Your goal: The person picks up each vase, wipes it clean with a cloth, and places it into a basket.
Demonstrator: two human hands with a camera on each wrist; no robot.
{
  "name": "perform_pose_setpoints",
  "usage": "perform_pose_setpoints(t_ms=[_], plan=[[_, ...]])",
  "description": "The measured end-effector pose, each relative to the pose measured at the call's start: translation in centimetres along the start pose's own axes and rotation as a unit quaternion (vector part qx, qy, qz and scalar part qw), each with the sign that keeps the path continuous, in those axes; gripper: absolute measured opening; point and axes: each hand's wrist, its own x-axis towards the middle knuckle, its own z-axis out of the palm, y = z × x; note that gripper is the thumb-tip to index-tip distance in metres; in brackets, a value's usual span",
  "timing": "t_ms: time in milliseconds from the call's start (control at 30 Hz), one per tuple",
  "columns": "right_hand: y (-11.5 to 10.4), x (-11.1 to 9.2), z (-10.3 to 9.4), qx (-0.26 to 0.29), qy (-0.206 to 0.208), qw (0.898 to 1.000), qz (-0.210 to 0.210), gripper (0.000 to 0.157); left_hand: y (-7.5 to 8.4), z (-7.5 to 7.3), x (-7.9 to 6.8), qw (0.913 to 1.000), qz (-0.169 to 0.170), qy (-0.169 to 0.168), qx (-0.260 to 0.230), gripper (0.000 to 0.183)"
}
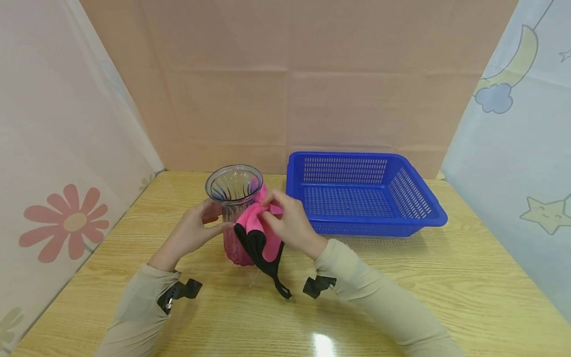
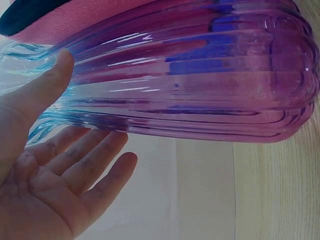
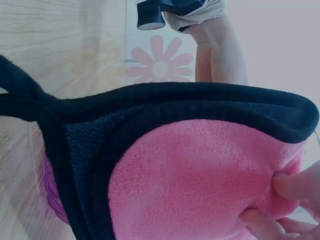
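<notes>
A ribbed glass vase (image 1: 235,250), clear at its flared mouth and purple-pink lower down, stands upright on the table. My left hand (image 1: 189,232) holds it round the neck, thumb on the near side; the left wrist view shows the fingers (image 2: 107,150) on the other side of the glass. Against the vase's right side, my right hand (image 1: 291,223) pinches a pink plush cloth (image 1: 251,217) with black edging and a hanging loop. In the right wrist view the cloth (image 3: 190,170) covers most of the vase.
A blue perforated plastic basket (image 1: 357,218) sits at the back right, near the vase. The wooden table (image 1: 250,322) ends at a tan backdrop (image 1: 285,84). Patterned curtains hang at the left and right sides.
</notes>
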Motion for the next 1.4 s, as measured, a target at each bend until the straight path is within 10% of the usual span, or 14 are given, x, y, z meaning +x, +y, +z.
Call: perform_pose_setpoints(t_ms=[1400], plan=[[-0.7, 0.6, -1.6, 0.144, 0.050, 0.988, 0.021, 0.013, -0.6, -0.4, 0.3, 0.9980, 0.043, -0.044, -0.016, 0.058]])
